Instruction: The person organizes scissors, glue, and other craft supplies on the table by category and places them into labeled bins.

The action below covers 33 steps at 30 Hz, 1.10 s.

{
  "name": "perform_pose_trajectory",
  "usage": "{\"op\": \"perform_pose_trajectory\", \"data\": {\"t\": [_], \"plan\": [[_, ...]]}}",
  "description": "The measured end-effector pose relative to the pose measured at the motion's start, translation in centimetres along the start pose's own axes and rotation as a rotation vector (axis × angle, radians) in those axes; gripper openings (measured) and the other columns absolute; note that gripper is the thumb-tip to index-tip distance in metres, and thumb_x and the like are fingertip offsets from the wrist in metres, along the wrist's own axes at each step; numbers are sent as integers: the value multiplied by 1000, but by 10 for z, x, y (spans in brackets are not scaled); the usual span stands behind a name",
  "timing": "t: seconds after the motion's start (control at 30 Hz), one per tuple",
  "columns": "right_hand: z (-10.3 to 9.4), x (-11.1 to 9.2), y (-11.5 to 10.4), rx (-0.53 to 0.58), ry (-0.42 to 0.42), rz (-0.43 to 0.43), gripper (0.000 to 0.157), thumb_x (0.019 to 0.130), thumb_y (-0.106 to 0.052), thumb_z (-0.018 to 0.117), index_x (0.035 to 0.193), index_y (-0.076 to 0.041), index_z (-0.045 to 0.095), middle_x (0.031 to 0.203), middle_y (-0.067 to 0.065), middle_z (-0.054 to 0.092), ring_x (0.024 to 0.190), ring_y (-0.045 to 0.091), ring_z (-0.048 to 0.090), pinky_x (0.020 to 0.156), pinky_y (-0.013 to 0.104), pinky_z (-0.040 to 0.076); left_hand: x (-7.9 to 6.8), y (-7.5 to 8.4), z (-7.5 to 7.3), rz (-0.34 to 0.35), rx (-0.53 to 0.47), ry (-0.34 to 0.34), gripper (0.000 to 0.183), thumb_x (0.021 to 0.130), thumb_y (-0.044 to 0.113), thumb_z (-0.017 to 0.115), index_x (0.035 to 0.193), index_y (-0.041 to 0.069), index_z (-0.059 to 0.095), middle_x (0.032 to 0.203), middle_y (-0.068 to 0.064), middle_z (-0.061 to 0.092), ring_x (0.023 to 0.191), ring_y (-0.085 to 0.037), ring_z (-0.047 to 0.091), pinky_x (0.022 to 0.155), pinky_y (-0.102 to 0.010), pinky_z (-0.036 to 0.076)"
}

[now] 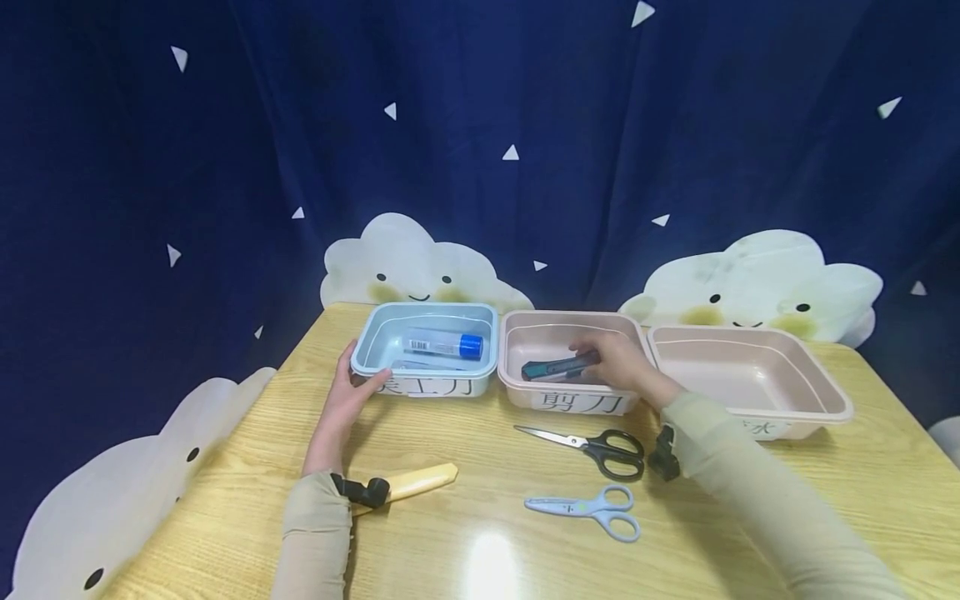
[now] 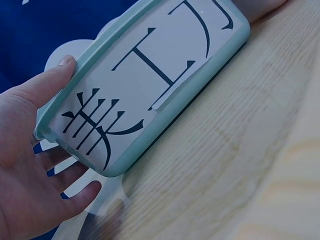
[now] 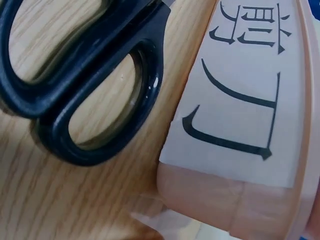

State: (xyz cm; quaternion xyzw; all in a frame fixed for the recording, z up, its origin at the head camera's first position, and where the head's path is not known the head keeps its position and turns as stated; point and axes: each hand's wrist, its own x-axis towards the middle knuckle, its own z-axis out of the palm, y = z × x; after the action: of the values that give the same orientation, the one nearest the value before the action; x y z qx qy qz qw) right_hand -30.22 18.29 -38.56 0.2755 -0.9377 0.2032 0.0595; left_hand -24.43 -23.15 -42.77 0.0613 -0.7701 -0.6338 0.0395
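At the left end of a light blue bin [image 1: 429, 315], my left hand [image 1: 349, 400] holds the corner. Its thumb lies on the front rim, and the fingers curl beside the end wall in the left wrist view. A clear tube with a blue cap [image 1: 444, 343] lies inside that bin, above another clear item. My right hand [image 1: 618, 360] reaches into the middle pink bin [image 1: 555, 320] and grips one end of a teal utility knife [image 1: 555, 367]. The right wrist view shows this bin's labelled front [image 3: 235, 195] but hides the grip.
Black-handled scissors [image 1: 597, 447] lie before the middle bin, with light blue scissors [image 1: 582, 506] nearer me. A yellow utility knife [image 1: 423, 479] is partly behind my left wrist. Another pink bin [image 1: 720, 340] stands at right. The bins' fronts carry Chinese labels; a dark blue curtain [image 1: 450, 50] hangs behind.
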Motion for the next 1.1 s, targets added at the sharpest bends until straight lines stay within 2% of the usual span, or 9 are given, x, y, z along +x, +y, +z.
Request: {"op": "perform_pose_trajectory", "data": {"t": [0.17, 0.37, 0.67, 0.87, 1.0, 1.1], "plan": [[1, 0, 1, 45, -8, 42, 41, 65, -2, 75, 105, -1, 64, 98, 15, 68, 91, 29, 64, 84, 43, 50, -1, 2, 0, -6, 0, 1, 90, 82, 27, 67, 147, 26, 4, 152, -8, 16, 137, -30, 22, 111, -44, 21], [2, -1, 3, 68, -9, 52, 37, 65, 5, 71, 102, 4, 64, 97, 17, 67, 91, 31, 63, 84, 44, 50, -2, 1, 1, -7, -11, -4, 89, 83, 25, 66, 147, 24, 4, 152, -8, 16, 137, -30, 22, 111, -44, 20], [2, -4, -1, -25, 34, 90, 24, 76, 3, 59, 100, 1, 65, 92, 14, 68, 87, 30, 64, 79, 43, 51, -1, -1, 2, -3, -13, -8, 90, 83, 25, 66, 147, 24, 3, 152, -9, 15, 137, -31, 21, 111, -43, 20], [0, -2, -24, -35, 107, 106, 22, 82, -5, 59, 102, -5, 67, 91, 10, 69, 84, 26, 65, 76, 41, 51, -1, 0, 1, 29, -32, -1, 88, 84, 20, 65, 147, 21, 5, 151, -11, 18, 136, -30, 23, 111, -41, 24], [2, -2, -44, -9, 145, 36, 20, 81, -7, 59, 99, -6, 68, 86, 7, 69, 76, 21, 63, 68, 36, 51, -6, 9, 2, 12, -51, -11, 87, 84, 17, 65, 147, 18, 5, 151, -12, 17, 137, -32, 21, 111, -41, 23], [7, -3, -61, 57, 157, -19, 19, 81, -7, 61, 98, -5, 67, 84, 7, 69, 71, 17, 60, 63, 32, 50, -13, 18, 3, 0, -53, -18, 87, 85, 15, 64, 147, 16, 4, 151, -14, 15, 137, -33, 19, 111, -43, 21]]}}
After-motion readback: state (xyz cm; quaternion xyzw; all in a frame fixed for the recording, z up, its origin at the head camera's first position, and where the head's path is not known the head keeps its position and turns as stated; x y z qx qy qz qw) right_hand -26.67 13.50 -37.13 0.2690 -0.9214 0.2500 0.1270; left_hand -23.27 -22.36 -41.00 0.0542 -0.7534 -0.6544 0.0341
